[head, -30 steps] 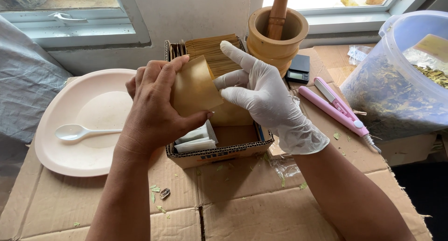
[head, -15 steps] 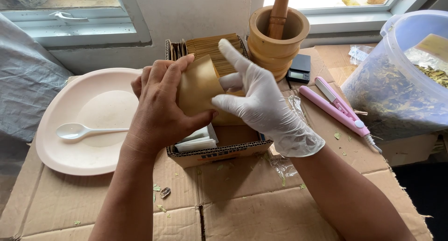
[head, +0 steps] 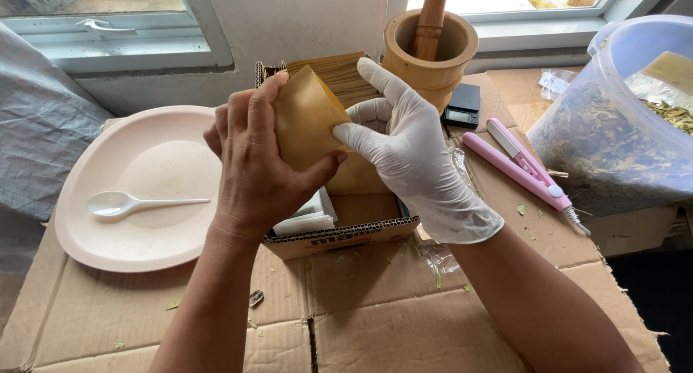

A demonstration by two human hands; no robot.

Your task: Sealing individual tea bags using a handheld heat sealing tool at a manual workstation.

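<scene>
Pale pink, the shallow plate (head: 144, 232) lies far left on the cardboard-covered counter (head: 404, 330), a white plastic spoon (head: 119, 203) resting in its hollow, set off to the side. Just right of it the bare left hand (head: 256, 163) wraps around a small brown paper pouch (head: 303, 127), fingers at the back and thumb across the front — a grip that holds it upright above the open cardboard box (head: 339, 232). The gloved right hand (head: 408, 160) grasps the pouch's right edge, its thumb pressed to the face as if spreading the mouth open. More pouches stand stacked at the box's far end. Behind sits a wooden mortar (head: 429, 51) with its pestle, then a small black scale (head: 462, 106), a pink sealer (head: 523, 171) — and, far right, a clear tub (head: 621, 120) of dried leaves.
</scene>
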